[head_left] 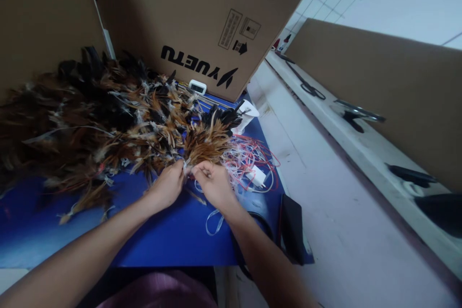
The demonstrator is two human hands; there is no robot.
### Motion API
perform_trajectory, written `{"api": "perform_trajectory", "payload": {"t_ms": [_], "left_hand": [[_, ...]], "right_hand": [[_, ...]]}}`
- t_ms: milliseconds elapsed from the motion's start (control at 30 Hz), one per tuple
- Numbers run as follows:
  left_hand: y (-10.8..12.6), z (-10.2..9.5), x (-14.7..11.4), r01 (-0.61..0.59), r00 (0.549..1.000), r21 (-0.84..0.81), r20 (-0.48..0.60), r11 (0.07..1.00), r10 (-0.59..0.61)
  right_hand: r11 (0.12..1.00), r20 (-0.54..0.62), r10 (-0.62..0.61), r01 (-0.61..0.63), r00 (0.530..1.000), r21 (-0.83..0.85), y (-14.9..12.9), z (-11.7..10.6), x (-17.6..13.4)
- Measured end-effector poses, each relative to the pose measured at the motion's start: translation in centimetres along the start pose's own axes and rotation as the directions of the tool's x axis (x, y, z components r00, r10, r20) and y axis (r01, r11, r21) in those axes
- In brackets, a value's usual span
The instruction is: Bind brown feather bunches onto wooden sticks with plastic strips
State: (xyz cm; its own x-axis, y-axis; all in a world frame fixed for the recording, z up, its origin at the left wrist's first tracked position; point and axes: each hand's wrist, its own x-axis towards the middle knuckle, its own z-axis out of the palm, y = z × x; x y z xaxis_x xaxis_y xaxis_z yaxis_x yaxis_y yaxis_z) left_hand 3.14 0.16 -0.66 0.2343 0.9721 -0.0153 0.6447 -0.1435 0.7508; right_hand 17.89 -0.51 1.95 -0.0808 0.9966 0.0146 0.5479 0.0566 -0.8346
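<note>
A bundle of brown and black feathers (pixel 207 139) fans out away from me, its bound base between my two hands. My left hand (pixel 166 188) is closed, with the fingertips pinched on that base. Thumb and forefinger pressed together, my right hand (pixel 215 184) pinches at the white plastic string around the base; the fingers partly hide it. Below the right hand, a loop of clear plastic strip (pixel 214 224) lies on the blue tabletop (pixel 173 240). A large heap of similar feather bundles (pixel 108 120) spreads to the left.
Tangled red and white strings (pixel 249 154) and a white charger (pixel 256 176) lie right of my hands. Behind stand a large cardboard box (pixel 202 19) and a small white display (pixel 197 87). A black flat object (pixel 291 228) rests at the table's right edge. Scissors (pixel 312 90) lie on a ledge.
</note>
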Motion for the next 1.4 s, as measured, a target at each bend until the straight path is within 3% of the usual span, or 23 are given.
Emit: {"api": "perform_trajectory", "payload": {"t_ms": [233, 367, 433, 533, 667, 767, 833, 1000, 1133, 1267, 1333, 1400], "left_hand": [[-0.5, 0.2, 0.5, 0.014, 1.0, 0.001, 0.008, 1.0, -0.014], [-0.4, 0.2, 0.3, -0.005, 1.0, 0.037, 0.02, 0.999, 0.004], [-0.3, 0.3, 0.1, -0.023, 0.999, 0.05, 0.04, 0.999, 0.021], [-0.5, 0.5, -0.1, -0.052, 0.997, 0.042, 0.066, 0.998, 0.049], [-0.9, 0.8, -0.1, -0.125, 0.986, -0.016, 0.112, 0.992, 0.126], [-1.0, 0.5, -0.1, -0.212, 0.961, -0.066, 0.169, 0.975, 0.22], [-0.8, 0.0, -0.1, -0.251, 0.944, -0.075, 0.201, 0.965, 0.261], [-0.3, -1.3, -0.8, -0.361, 0.862, -0.154, 0.321, 0.92, 0.392], [0.0, -1.8, -1.5, -0.374, 0.772, -0.299, 0.424, 0.878, 0.473], [0.7, -2.5, -2.1, -0.368, 0.635, -0.349, 0.583, 0.862, 0.507], [1.0, -2.9, -2.2, -0.357, 0.583, -0.386, 0.619, 0.851, 0.526], [0.9, -3.2, -2.1, -0.306, 0.534, -0.462, 0.641, 0.833, 0.551]], "right_hand": [[0.974, -0.041, -0.11, 0.099, 0.993, -0.203, 0.0, 1.0, -0.2], [0.919, 0.088, -0.122, 0.146, 0.989, -0.366, -1.2, -0.5, 0.0], [0.829, 0.189, -0.154, 0.231, 0.97, -0.509, -2.2, -1.5, 0.1], [0.601, 0.376, -0.223, 0.431, 0.899, -0.673, -3.9, -2.8, 0.5], [0.342, 0.606, -0.263, 0.66, 0.75, -0.668, -5.7, -3.5, 1.4], [0.275, 0.708, -0.265, 0.755, 0.655, -0.595, -6.8, -3.6, 2.3], [0.268, 0.746, -0.237, 0.78, 0.622, -0.565, -7.4, -3.8, 3.0], [0.392, 0.826, -0.095, 0.784, 0.555, -0.482, -8.4, -4.5, 4.5], [0.639, 0.91, -0.049, 0.714, 0.411, -0.288, -8.1, -4.7, 5.3], [0.92, 0.956, -0.063, 0.387, 0.288, -0.056, -6.5, -4.9, 5.4], [0.982, 0.955, -0.082, 0.189, 0.286, 0.028, -5.2, -5.0, 4.9], [0.998, 0.943, -0.065, 0.001, 0.327, 0.068, -3.8, -5.1, 4.0]]}}
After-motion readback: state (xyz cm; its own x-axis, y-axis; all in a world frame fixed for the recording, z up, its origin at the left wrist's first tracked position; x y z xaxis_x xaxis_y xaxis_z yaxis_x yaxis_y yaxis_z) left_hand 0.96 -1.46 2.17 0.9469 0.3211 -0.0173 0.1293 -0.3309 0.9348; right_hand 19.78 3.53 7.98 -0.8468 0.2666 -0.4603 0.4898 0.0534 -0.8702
